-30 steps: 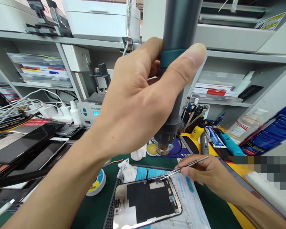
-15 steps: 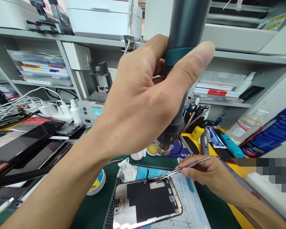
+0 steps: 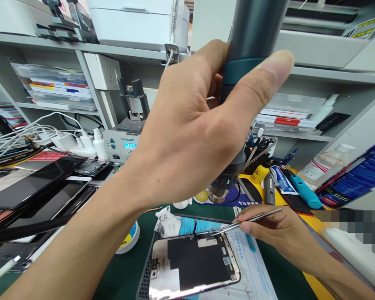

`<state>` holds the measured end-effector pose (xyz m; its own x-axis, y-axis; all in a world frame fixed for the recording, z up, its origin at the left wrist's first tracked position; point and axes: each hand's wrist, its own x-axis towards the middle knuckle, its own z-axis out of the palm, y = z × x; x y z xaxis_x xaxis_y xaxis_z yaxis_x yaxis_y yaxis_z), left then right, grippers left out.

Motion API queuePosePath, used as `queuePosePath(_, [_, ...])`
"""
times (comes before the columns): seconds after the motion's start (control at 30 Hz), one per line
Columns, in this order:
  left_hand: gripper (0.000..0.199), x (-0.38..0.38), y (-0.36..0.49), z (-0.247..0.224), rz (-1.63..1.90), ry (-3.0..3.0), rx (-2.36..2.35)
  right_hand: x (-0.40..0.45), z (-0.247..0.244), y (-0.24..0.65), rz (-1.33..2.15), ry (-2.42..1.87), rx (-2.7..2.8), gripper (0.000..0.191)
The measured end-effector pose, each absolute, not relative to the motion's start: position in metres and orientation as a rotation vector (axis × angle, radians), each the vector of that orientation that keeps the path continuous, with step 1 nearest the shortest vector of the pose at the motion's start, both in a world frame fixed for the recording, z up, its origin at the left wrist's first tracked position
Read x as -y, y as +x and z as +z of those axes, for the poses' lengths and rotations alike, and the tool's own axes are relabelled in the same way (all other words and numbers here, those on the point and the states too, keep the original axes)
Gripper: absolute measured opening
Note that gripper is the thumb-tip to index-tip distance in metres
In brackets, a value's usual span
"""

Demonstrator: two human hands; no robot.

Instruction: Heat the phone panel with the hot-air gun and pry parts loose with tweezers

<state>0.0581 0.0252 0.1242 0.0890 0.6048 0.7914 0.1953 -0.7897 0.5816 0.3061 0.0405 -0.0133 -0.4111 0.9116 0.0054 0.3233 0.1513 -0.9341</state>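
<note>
The dark hot-air tool (image 3: 256, 29) is gripped in the left hand (image 3: 193, 125), fingers closed around the barrel, thumb laid along it, and the metal nozzle (image 3: 217, 196) is pointed down near the far edge of the screen panel (image 3: 200, 262). And 355 is shown on the station display (image 3: 130, 145)! If air that hot is being blown, the black backing could be scorched or lifted by too long a dwell; whether air is flowing cannot be told.

Down at that edge, the silver tweezers (image 3: 256, 217) are pinched between thumb and fingers of the right hand (image 3: 275, 229), nearly closed, tips at the panel's top parts. Delicate stuff: the thin dark ribbon (image 3: 195, 228) just beside could be torn by a sideways tug, or the panel scratched by a slip.

The panel is laid back-up on a printed sheet (image 3: 253, 266) over the green worktop (image 3: 281, 266), and no clamp is seen on it, so it could be dragged askew by a hard pull. The crumpled white wrap (image 3: 167, 223) is left close by too, where it could be fluttered or singed by stray heat.
</note>
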Motion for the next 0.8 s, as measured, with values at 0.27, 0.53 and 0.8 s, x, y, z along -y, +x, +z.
queuePosePath(0.27, [0.046,-0.0243,0.0595,0.1256,1.769,2.122,-0.825,-0.0403,-0.0125,0.3054,1.247,-1.171,1.848,0.012])
queuePosePath(0.53, [0.048,-0.023,0.0588,0.1237,1.785,2.129,-0.814,-0.0406,-0.0088,0.3026,1.227,-1.183,1.85,0.011])
queuePosePath(0.8, [0.046,-0.0215,0.0571,0.1233,1.769,2.162,-0.827,-0.0379,-0.0096,0.306,1.197,-1.163,1.863,0.009])
